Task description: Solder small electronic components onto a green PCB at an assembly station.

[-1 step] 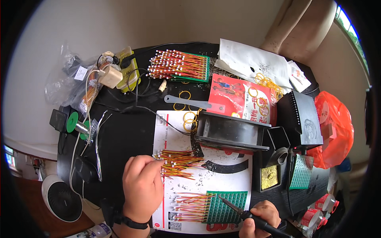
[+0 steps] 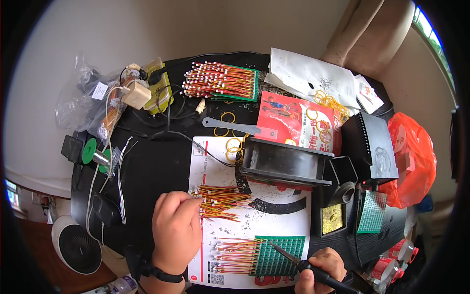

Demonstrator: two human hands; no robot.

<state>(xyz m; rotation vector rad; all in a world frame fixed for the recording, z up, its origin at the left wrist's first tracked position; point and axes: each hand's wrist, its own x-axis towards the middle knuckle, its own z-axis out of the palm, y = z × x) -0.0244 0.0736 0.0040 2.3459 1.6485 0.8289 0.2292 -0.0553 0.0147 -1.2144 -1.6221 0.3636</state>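
My left hand [image 2: 176, 228] has its thumb and fingers pinched together at the white-plug ends of a loose pile of red, yellow and black connector wires [image 2: 223, 202]. Exactly how many wires it grips is hidden. In my right hand [image 2: 325, 269] is a black-handled soldering iron [image 2: 293, 258], its tip pointing up and left over a green circuit board [image 2: 281, 255]. From the board's left edge a row of connector wires [image 2: 235, 255] extends leftward, white plugs outermost. Board and loose pile both lie on a white printed sheet [image 2: 205, 171].
Behind the sheet stands a black fan-like box [image 2: 289, 161]. At right are an iron holder with yellow sponge [image 2: 333, 219], a black soldering station [image 2: 369, 147] and a red bag [image 2: 416, 161]. Wired boards [image 2: 220, 81] are stacked at the back; a solder spool [image 2: 100, 158] stands left.
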